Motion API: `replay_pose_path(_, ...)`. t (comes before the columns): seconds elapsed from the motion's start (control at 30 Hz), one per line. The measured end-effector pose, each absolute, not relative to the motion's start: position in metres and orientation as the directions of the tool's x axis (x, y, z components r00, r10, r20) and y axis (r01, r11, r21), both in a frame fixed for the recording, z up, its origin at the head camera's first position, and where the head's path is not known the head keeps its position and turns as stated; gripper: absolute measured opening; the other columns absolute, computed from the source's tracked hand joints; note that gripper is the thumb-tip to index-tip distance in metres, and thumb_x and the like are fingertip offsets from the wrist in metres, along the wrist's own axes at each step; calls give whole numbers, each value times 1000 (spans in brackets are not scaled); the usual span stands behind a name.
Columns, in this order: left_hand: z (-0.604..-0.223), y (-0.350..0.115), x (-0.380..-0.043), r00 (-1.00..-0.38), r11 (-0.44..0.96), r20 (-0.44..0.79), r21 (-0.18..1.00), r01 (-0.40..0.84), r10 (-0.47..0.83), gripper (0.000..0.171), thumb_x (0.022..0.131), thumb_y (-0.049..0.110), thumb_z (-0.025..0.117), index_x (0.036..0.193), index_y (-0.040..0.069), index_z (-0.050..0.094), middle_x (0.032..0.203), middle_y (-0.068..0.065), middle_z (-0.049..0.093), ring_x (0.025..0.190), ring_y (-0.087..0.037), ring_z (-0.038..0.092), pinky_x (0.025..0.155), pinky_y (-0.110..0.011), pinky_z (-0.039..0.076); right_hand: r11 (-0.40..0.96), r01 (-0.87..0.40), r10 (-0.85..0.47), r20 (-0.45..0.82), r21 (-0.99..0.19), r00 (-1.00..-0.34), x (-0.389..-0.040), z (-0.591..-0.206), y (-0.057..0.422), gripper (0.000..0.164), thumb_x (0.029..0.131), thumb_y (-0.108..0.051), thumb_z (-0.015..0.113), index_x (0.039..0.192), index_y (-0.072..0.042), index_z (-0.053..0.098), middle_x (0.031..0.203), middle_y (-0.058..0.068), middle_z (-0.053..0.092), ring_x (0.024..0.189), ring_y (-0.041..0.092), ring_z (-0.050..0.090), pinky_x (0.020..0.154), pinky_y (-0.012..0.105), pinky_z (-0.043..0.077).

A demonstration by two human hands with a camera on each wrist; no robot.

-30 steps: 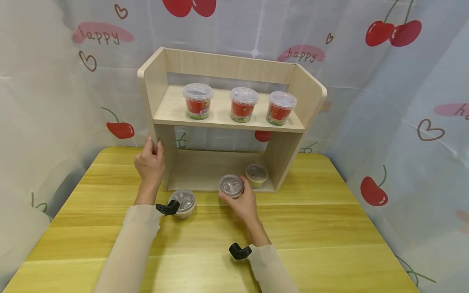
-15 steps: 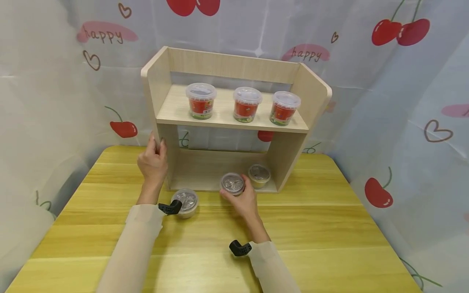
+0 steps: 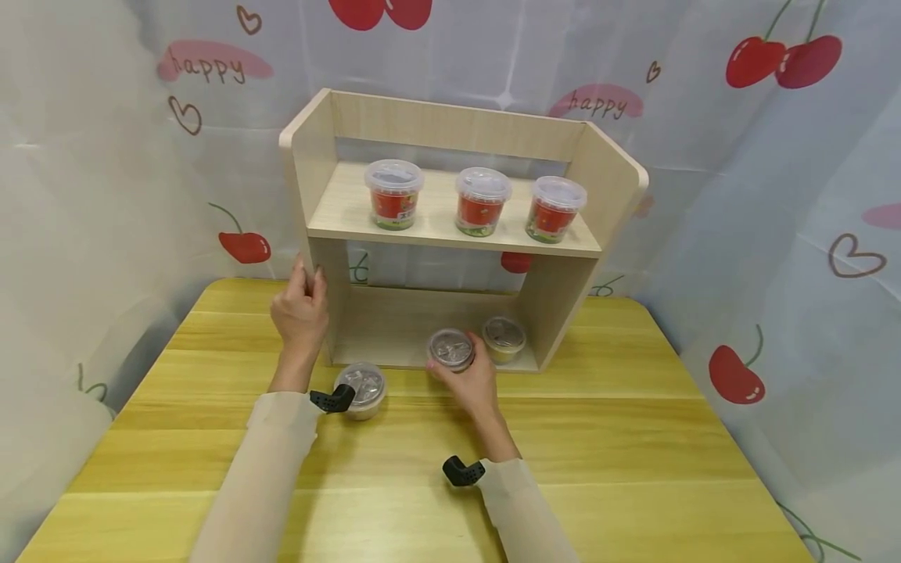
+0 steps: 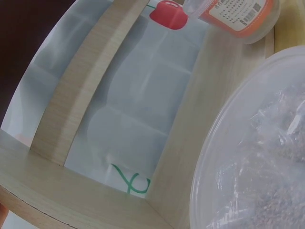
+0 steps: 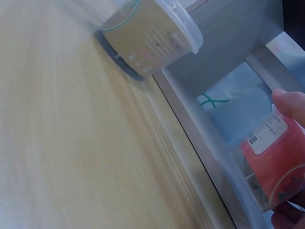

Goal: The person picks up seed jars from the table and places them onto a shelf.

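My right hand (image 3: 470, 383) grips a clear plastic tub (image 3: 451, 349) with a see-through lid at the lower front edge of a pale wooden desktop shelf (image 3: 450, 246). In the right wrist view, the held tub (image 5: 276, 157) shows a red label with a white barcode patch, thumb on one side and fingers on the other. My left hand (image 3: 300, 313) grips the shelf's left side panel, its fingers partly hidden behind it. Another lidded tub (image 3: 363, 389) stands on the table near my left wrist; its lid (image 4: 252, 171) looms large in the left wrist view.
A similar tub (image 3: 504, 338) stands on the lower shelf, right of the held one. Three taller tubs with red labels, including a middle one (image 3: 482, 205), line the upper board. The yellow wood-grain table (image 3: 619, 438) meets a cherry-print curtain (image 3: 436, 47) behind.
My right hand has moved the tub slightly farther over the lower board. The left hand keeps its grip on the side panel. The whole head view has shifted a little.
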State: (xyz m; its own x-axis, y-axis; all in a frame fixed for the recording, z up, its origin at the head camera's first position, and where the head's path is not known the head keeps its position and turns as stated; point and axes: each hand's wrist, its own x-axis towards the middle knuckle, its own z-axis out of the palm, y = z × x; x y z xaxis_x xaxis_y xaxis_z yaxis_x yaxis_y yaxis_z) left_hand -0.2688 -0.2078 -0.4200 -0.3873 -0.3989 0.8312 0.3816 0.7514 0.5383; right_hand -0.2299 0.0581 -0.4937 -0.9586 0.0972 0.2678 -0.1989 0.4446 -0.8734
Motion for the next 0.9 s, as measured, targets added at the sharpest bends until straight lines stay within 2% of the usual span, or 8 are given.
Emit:
replay_pose_path(0.2, -421, -209, -268, -395, 753, 828, 540, 375, -397, 27, 96, 18, 57, 115, 0, 63, 54, -15, 45, 45, -28, 38, 46, -41, 28, 447, -203, 96, 272, -871, -958, -236, -496, 57, 89, 69, -30, 89, 141, 1, 45, 132, 20, 57, 120, 35, 55, 101, 49, 41)
replay_pose_path(0.5, -422, -211, -269, -394, 762, 836, 526, 377, -382, 24, 97, 20, 56, 107, -1, 61, 54, -13, 43, 44, -26, 35, 45, -39, 26, 454, -191, 90, 258, -870, -962, -240, -497, 52, 90, 69, -32, 89, 142, -1, 45, 131, 19, 57, 120, 35, 55, 100, 50, 41)
replay_pose_path(0.9, -421, -207, -270, -391, 762, 835, 529, 373, -387, 25, 97, 20, 56, 110, -1, 62, 56, -14, 46, 43, -29, 39, 45, -39, 27, 411, -238, 142, 320, -880, -937, -248, -500, 49, 82, 68, -28, 90, 133, 4, 51, 122, 21, 62, 113, 37, 59, 97, 50, 44)
